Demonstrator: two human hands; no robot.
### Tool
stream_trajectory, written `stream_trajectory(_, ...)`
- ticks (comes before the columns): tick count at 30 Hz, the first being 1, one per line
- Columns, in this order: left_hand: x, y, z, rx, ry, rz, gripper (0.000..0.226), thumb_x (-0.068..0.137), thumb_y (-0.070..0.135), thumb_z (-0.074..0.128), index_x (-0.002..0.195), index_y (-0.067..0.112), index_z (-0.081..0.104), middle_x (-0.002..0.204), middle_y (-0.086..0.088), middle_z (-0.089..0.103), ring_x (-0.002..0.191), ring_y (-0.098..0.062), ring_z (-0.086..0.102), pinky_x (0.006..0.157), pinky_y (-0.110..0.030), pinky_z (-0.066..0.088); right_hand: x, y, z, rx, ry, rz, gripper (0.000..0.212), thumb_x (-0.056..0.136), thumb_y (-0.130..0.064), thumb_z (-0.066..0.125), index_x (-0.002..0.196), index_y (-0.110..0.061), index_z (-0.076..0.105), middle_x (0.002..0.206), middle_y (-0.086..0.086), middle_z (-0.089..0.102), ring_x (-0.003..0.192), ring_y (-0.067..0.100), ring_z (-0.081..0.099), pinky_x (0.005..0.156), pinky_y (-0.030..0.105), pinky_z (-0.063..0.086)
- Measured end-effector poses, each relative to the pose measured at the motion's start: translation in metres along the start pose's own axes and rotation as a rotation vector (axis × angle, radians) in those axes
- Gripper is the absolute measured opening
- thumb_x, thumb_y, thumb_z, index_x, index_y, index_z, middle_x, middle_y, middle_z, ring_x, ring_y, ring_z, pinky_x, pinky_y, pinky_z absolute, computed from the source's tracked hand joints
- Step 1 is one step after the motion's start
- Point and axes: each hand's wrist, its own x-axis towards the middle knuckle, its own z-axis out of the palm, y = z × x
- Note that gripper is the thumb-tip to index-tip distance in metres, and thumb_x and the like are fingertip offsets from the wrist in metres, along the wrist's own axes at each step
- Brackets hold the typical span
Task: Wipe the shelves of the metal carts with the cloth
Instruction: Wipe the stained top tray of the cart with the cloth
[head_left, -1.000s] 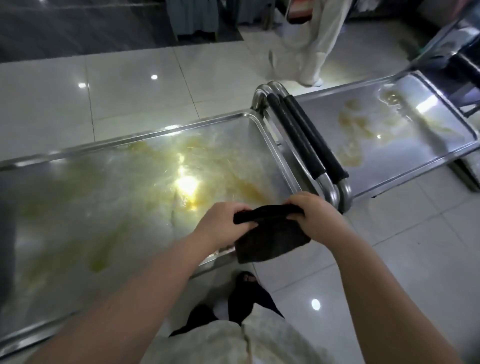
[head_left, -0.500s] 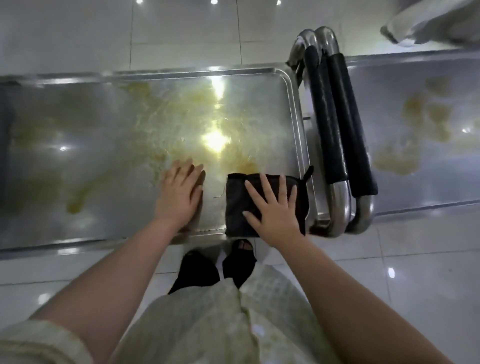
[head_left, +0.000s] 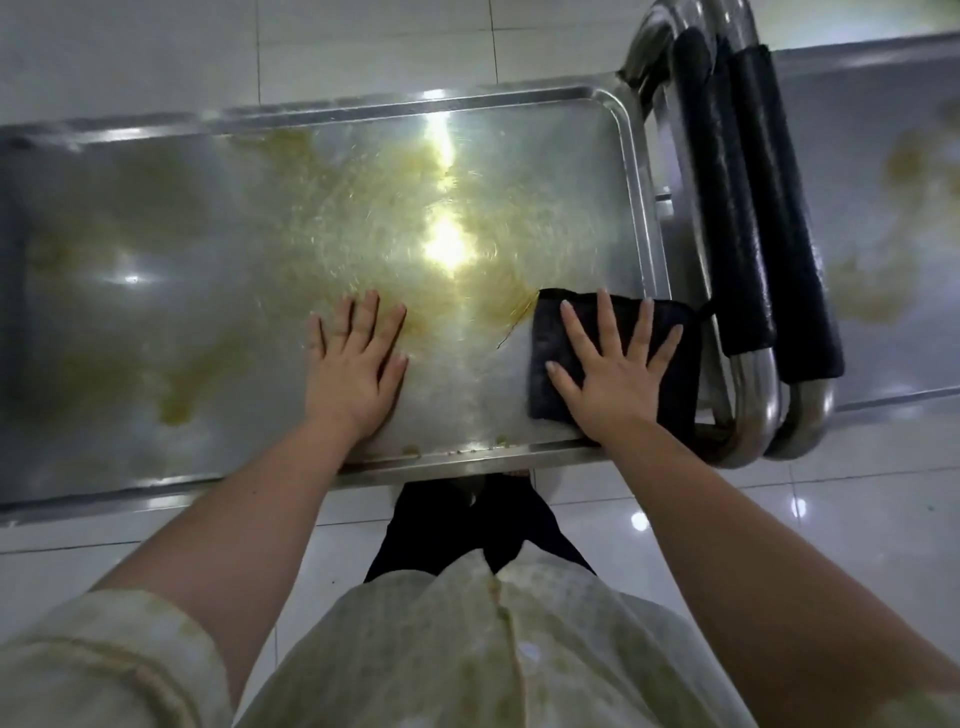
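- Cream fabric of the person's shirt (head_left: 467, 649) is filling the bottom of the frame, with dark trouser legs (head_left: 457, 525) showing just above it against the glossy white floor tiles (head_left: 857, 493)
- Both bare forearms are reaching up from the lower corners toward the middle of the frame
- Left hand (head_left: 353, 364) is lying flat on bare metal at the centre, fingers straight and close together, holding nothing, its heel sitting just inside the near rim
- Right hand (head_left: 613, 374) is pressing on the black cloth (head_left: 543, 338) at centre right, fingers straight and fanned apart, not curling round it
- That cloth is lying folded flat in the lower right corner of the steel shelf (head_left: 208, 291), up against the right rim
- Yellowish smears (head_left: 363, 208) are spreading over much of the shelf, and a bright glare is sitting just above the gap between the hands
- Two black foam-wrapped handles (head_left: 727, 208) are running side by side at the upper right, just beside the cloth's corner
- Second cart shelf (head_left: 893, 208) is showing at the right edge, also carrying yellow stains
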Motion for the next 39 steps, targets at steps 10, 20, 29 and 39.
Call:
stream_trajectory(10,0.002,-0.006,0.005,-0.059,0.047,0.03,0.056,0.098,0.041,0.018,0.154,0.035,0.017,0.164,0.0,0.01,0.151,-0.025,0.004,0.118,-0.048,-0.011,-0.01,-0.084,0.001,0.035,0.074,-0.266,0.08,0.082,-0.083,0.019,0.152,-0.05,0.0,0.164,-0.008,0.002,0.148,0.041,-0.01,0.11,0.071,-0.004)
stream_trajectory(20,0.002,-0.006,0.006,-0.058,0.041,0.033,0.055,0.1,0.041,0.017,0.154,0.034,0.013,0.164,0.002,0.004,0.151,-0.024,-0.003,0.118,-0.049,-0.014,-0.002,-0.087,-0.007,0.075,-0.031,-0.012,0.081,0.08,-0.08,0.01,0.148,-0.047,-0.018,0.164,-0.001,-0.013,0.144,0.046,-0.019,0.107,0.072,-0.014)
stream_trajectory(29,0.047,-0.032,-0.022,-0.02,0.026,-0.04,0.054,0.105,0.035,0.023,0.156,0.034,0.006,0.164,0.001,-0.003,0.15,-0.028,-0.01,0.116,-0.049,-0.017,-0.016,-0.159,-0.005,0.145,-0.054,-0.086,0.071,0.085,-0.076,0.003,0.144,-0.049,-0.027,0.157,-0.006,-0.033,0.138,0.04,-0.038,0.104,0.07,-0.022)
stream_trajectory(39,0.066,-0.049,-0.014,0.036,0.025,0.064,0.055,0.1,0.048,0.007,0.154,0.041,0.002,0.165,0.002,-0.001,0.15,-0.029,-0.005,0.115,-0.059,-0.011,0.056,-0.014,-0.027,0.135,-0.12,0.198,0.066,0.075,-0.079,-0.014,0.135,-0.059,-0.034,0.158,-0.013,-0.029,0.144,0.035,-0.028,0.108,0.071,-0.012)
